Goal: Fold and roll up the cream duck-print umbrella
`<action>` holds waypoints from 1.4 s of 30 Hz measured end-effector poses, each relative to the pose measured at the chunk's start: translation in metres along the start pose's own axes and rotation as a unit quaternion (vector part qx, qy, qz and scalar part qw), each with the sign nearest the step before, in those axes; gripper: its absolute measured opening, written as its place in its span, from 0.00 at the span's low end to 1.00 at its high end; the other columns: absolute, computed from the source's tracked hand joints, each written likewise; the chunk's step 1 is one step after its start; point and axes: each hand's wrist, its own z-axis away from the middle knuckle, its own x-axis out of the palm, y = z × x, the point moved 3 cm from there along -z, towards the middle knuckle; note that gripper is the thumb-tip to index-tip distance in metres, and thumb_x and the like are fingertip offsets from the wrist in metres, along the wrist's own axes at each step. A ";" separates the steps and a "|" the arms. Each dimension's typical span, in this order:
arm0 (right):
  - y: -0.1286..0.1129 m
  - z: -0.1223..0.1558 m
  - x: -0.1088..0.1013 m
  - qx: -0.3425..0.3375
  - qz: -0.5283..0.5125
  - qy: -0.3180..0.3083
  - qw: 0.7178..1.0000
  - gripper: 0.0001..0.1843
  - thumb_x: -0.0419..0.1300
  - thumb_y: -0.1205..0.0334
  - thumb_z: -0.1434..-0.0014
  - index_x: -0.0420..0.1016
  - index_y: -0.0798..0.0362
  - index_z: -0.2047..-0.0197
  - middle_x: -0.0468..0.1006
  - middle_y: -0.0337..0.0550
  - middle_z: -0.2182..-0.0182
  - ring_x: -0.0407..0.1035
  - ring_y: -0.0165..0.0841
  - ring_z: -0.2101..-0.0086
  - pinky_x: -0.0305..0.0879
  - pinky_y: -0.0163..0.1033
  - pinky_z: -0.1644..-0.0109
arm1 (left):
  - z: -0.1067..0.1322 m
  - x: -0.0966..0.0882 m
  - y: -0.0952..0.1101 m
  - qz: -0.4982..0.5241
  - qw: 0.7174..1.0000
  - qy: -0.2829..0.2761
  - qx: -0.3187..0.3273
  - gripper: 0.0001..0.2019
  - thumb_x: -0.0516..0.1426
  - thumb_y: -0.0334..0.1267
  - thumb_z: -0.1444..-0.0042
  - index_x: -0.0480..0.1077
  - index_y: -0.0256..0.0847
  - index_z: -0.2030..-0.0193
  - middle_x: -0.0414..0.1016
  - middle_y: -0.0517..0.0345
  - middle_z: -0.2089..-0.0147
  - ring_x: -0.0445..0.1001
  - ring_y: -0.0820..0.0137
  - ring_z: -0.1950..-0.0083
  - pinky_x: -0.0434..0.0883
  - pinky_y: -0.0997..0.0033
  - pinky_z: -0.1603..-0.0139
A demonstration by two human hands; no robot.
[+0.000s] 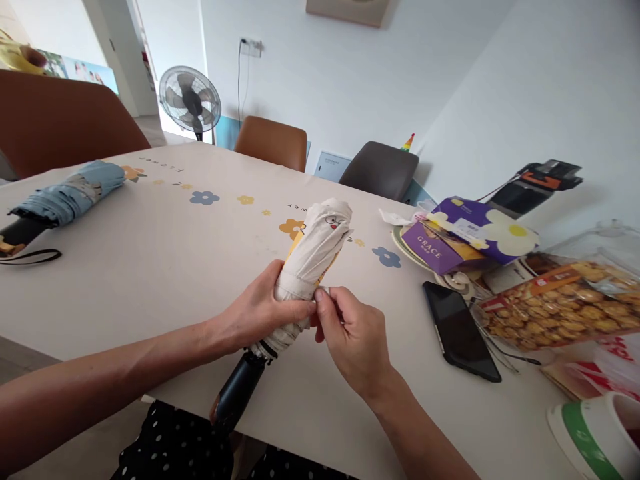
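Observation:
A folded white umbrella (320,247) with a small cartoon face and a black handle (237,393) lies tilted over the table's near edge. My left hand (260,310) is wrapped round its rolled canopy near the handle end. Beside it, my right hand (350,333) pinches the umbrella's strap between thumb and fingers, right against the canopy. The umbrella's tip points away from me toward the middle of the table.
A folded light-blue umbrella (70,197) lies at the far left of the flower-print table (165,260). At the right sit a black phone (460,330), purple boxes (465,237), a snack bag (560,307) and a green-rimmed cup (600,433). Chairs (273,141) and a fan (190,100) stand behind.

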 end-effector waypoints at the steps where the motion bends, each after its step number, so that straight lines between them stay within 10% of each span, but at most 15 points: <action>1: 0.000 0.000 0.001 -0.028 0.021 -0.014 0.999 0.15 0.46 0.63 0.38 0.59 0.52 0.77 0.66 0.34 0.86 0.58 0.24 0.85 0.53 0.31 0.80 | -0.001 0.000 0.000 -0.002 1.000 0.000 0.001 0.16 0.60 0.39 0.55 0.64 0.38 0.59 0.69 0.59 0.69 0.66 0.73 0.70 0.64 0.76 0.74; 16: -0.004 0.004 -0.003 -0.279 0.226 -0.008 0.933 0.10 0.44 0.72 0.44 0.60 0.53 0.74 0.64 0.35 0.85 0.53 0.27 0.85 0.45 0.34 0.81 | -0.006 0.001 0.000 -0.062 0.993 -0.096 -0.010 0.16 0.58 0.34 0.58 0.62 0.37 0.60 0.63 0.61 0.70 0.61 0.75 0.71 0.61 0.75 0.74; 22: 0.001 0.003 -0.003 -0.054 -0.035 -0.066 0.996 0.12 0.42 0.71 0.42 0.63 0.52 0.70 0.70 0.35 0.81 0.63 0.26 0.81 0.58 0.32 0.75 | -0.001 -0.005 0.008 0.026 0.983 -0.183 0.009 0.13 0.52 0.37 0.50 0.63 0.38 0.56 0.69 0.53 0.64 0.68 0.67 0.63 0.67 0.68 0.64; 35: 0.007 -0.002 -0.004 0.181 -0.269 -0.033 0.946 0.13 0.57 0.53 0.44 0.74 0.54 0.70 0.76 0.40 0.72 0.72 0.33 0.68 0.69 0.38 0.62 | -0.005 -0.026 0.012 0.061 0.970 -0.233 0.026 0.25 0.56 0.36 0.52 0.63 0.38 0.45 0.70 0.48 0.50 0.68 0.59 0.50 0.67 0.61 0.52; 42: 0.003 -0.002 0.007 0.217 -0.399 -0.126 0.882 0.19 0.56 0.49 0.44 0.73 0.52 0.54 0.75 0.46 0.58 0.69 0.36 0.59 0.68 0.41 0.58 | 0.000 -0.018 0.019 -0.078 0.994 -0.064 0.043 0.34 0.63 0.39 0.58 0.58 0.43 0.42 0.69 0.51 0.52 0.70 0.64 0.57 0.69 0.67 0.63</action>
